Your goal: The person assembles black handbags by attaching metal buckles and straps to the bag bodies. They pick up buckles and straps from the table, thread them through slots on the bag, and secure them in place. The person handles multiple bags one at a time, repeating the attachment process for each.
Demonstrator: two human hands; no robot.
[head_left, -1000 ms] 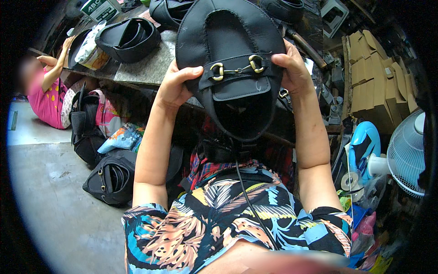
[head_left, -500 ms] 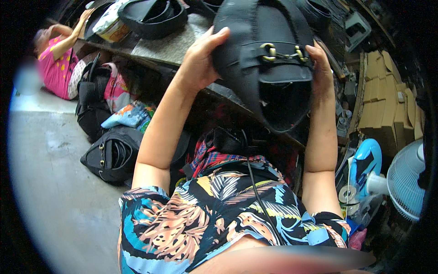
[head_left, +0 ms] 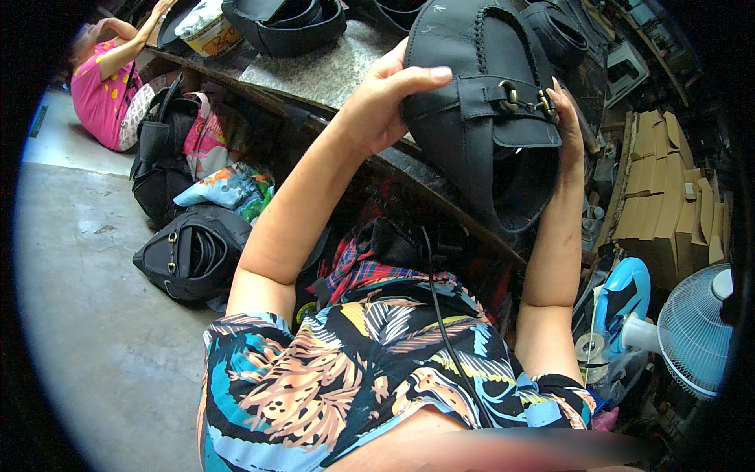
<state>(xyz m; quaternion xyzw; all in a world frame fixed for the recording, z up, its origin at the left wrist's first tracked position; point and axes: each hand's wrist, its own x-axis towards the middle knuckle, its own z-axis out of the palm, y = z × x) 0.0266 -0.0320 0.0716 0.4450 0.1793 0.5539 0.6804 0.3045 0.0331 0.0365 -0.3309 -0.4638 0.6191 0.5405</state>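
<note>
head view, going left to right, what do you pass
person in pink top → black bag on the floor → left hand → black leather shoe upper → right hand → stacked cardboard boxes → white fan

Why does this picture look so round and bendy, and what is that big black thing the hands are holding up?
A camera worn on the person's head looks down, and its wide lens bends the edges round. The two bare arms belong to that person. The left hand and right hand hold up a black leather shoe upper with a gold buckle across it. Behind it is a stone worktable with more black shoe pieces. On the floor sits a black bag. A fan stands at the right, and another person in pink works far off.
</note>
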